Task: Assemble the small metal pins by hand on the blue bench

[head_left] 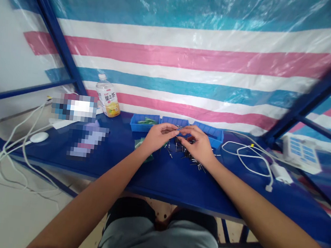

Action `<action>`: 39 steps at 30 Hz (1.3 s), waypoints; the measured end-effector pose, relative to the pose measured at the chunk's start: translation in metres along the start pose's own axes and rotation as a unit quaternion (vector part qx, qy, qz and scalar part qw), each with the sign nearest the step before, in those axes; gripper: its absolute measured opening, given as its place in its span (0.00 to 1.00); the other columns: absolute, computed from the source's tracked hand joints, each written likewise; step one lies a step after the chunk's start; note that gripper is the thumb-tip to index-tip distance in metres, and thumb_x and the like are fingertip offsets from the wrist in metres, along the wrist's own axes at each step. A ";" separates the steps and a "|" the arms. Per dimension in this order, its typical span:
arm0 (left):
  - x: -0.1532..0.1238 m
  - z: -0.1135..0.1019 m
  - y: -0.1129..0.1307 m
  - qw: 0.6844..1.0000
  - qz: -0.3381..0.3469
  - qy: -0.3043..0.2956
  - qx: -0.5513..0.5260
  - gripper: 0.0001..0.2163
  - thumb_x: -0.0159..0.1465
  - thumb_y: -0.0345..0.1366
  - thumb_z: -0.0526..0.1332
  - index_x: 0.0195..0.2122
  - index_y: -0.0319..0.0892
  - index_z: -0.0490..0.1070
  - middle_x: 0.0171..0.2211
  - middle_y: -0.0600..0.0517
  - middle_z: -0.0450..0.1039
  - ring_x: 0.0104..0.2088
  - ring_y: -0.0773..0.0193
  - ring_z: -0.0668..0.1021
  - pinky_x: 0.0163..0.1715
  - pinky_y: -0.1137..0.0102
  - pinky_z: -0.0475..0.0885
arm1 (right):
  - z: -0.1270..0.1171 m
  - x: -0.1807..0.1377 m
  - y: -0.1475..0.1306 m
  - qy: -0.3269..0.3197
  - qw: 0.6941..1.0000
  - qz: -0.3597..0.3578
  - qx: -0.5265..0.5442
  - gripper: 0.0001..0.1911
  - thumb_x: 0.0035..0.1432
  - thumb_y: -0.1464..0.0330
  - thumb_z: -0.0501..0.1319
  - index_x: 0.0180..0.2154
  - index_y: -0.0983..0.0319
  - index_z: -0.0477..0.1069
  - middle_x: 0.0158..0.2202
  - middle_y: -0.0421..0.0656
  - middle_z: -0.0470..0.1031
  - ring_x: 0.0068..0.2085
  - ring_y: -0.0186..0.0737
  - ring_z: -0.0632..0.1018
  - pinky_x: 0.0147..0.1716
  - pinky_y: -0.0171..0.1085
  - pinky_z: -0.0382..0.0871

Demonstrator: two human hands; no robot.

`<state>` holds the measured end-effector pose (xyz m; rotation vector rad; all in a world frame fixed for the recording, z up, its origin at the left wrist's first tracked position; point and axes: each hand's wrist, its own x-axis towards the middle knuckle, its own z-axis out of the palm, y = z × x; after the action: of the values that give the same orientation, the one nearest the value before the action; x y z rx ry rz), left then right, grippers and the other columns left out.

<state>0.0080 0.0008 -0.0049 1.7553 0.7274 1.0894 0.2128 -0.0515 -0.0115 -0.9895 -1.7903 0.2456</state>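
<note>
My left hand (158,138) and my right hand (199,144) meet fingertip to fingertip over the desk, in front of the blue bins. Both are closed in a pinch. Whatever lies between the fingertips is too small to make out. Beneath and beside my right hand is a loose pile of small black parts with thin metal pins (199,165). Green pieces (139,142) lie by my left hand, partly covered by it. More green strips (148,121) rest in the left blue bin (141,128). My hands partly hide the middle blue bin (167,120) and the right blue bin (215,141).
On the blue desk (161,183), a drink bottle (108,97) stands at the back left. A white mouse (39,137) and cables lie farther left. To the right are a white charger (281,173) with its cord and a white box (302,154). Blue frame posts flank the desk.
</note>
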 end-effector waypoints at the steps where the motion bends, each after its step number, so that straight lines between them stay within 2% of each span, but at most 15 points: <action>1: 0.001 0.000 -0.001 1.000 0.000 0.005 -0.003 0.14 0.63 0.44 0.71 0.45 0.40 0.79 0.44 0.43 0.84 0.43 0.58 0.85 0.49 0.59 0.81 | 0.001 0.000 -0.001 0.004 1.000 0.007 0.004 0.12 0.66 0.60 0.66 0.48 0.56 0.79 0.47 0.48 0.78 0.42 0.46 0.81 0.35 0.42 0.80; 4: 0.002 0.002 -0.006 0.999 -0.010 0.015 -0.041 0.14 0.62 0.42 0.72 0.40 0.40 0.72 0.39 0.45 0.83 0.37 0.61 0.85 0.44 0.60 0.82 | 0.002 -0.001 0.001 0.016 0.999 0.036 0.018 0.14 0.66 0.59 0.66 0.49 0.57 0.78 0.46 0.48 0.78 0.41 0.45 0.81 0.33 0.41 0.78; 8: 0.000 0.005 -0.007 0.997 -0.024 0.006 -0.067 0.16 0.60 0.39 0.73 0.38 0.43 0.65 0.37 0.47 0.82 0.37 0.60 0.85 0.41 0.61 0.82 | 0.002 -0.002 0.005 0.022 0.996 0.072 0.041 0.17 0.66 0.56 0.65 0.51 0.57 0.78 0.45 0.48 0.80 0.43 0.47 0.82 0.36 0.42 0.79; 11: -0.002 0.004 -0.006 1.000 -0.012 -0.006 -0.007 0.15 0.59 0.39 0.74 0.36 0.42 0.67 0.36 0.48 0.81 0.37 0.60 0.85 0.42 0.62 0.80 | 0.001 -0.002 0.005 0.012 0.994 0.088 0.056 0.18 0.66 0.55 0.65 0.52 0.57 0.79 0.44 0.47 0.81 0.44 0.46 0.82 0.39 0.43 0.80; 15: -0.004 0.002 -0.005 0.999 0.003 -0.011 0.053 0.13 0.59 0.39 0.73 0.33 0.41 0.70 0.35 0.49 0.81 0.38 0.60 0.84 0.44 0.61 0.80 | 0.003 -0.004 0.004 -0.028 0.993 0.095 0.070 0.16 0.65 0.54 0.66 0.45 0.57 0.82 0.40 0.46 0.83 0.40 0.45 0.83 0.37 0.42 0.79; 24: 0.000 0.001 -0.006 1.000 0.016 0.015 -0.012 0.12 0.57 0.35 0.74 0.37 0.39 0.74 0.46 0.43 0.82 0.43 0.59 0.85 0.52 0.57 0.80 | 0.008 -0.004 0.008 -0.013 0.978 0.154 0.141 0.17 0.61 0.53 0.69 0.41 0.59 0.79 0.36 0.45 0.83 0.32 0.41 0.81 0.30 0.40 0.79; 28: 0.001 -0.001 -0.005 1.000 0.006 0.003 -0.030 0.13 0.58 0.31 0.73 0.43 0.40 0.76 0.43 0.44 0.83 0.44 0.57 0.85 0.52 0.57 0.80 | 0.010 -0.005 0.010 -0.032 0.974 0.166 0.150 0.20 0.60 0.54 0.70 0.48 0.58 0.74 0.35 0.42 0.83 0.31 0.39 0.81 0.31 0.39 0.80; 32: 0.001 -0.001 -0.003 0.999 0.017 0.003 -0.042 0.16 0.61 0.35 0.72 0.50 0.40 0.76 0.49 0.41 0.82 0.49 0.54 0.85 0.52 0.57 0.80 | 0.013 -0.008 0.009 -0.047 0.969 0.175 0.170 0.25 0.63 0.53 0.68 0.56 0.56 0.69 0.39 0.43 0.85 0.36 0.43 0.84 0.33 0.40 0.81; 35: 0.001 -0.001 -0.003 1.000 0.019 0.000 0.008 0.16 0.63 0.41 0.71 0.49 0.40 0.79 0.50 0.41 0.82 0.49 0.54 0.84 0.54 0.56 0.79 | 0.011 -0.008 0.008 -0.042 0.971 0.160 0.173 0.29 0.65 0.54 0.66 0.62 0.55 0.64 0.43 0.44 0.85 0.42 0.46 0.84 0.36 0.41 0.81; 39: 0.000 -0.001 -0.002 0.997 0.035 -0.015 0.064 0.12 0.63 0.43 0.71 0.43 0.42 0.83 0.48 0.44 0.83 0.48 0.55 0.84 0.53 0.58 0.80 | 0.007 -0.007 0.007 -0.045 0.981 0.136 0.129 0.29 0.66 0.56 0.65 0.64 0.55 0.64 0.43 0.45 0.85 0.40 0.45 0.84 0.38 0.42 0.80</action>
<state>0.0074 0.0017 -0.0064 1.9158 0.7352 1.0810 0.2115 -0.0498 -0.0238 -1.0457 -1.6482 0.6856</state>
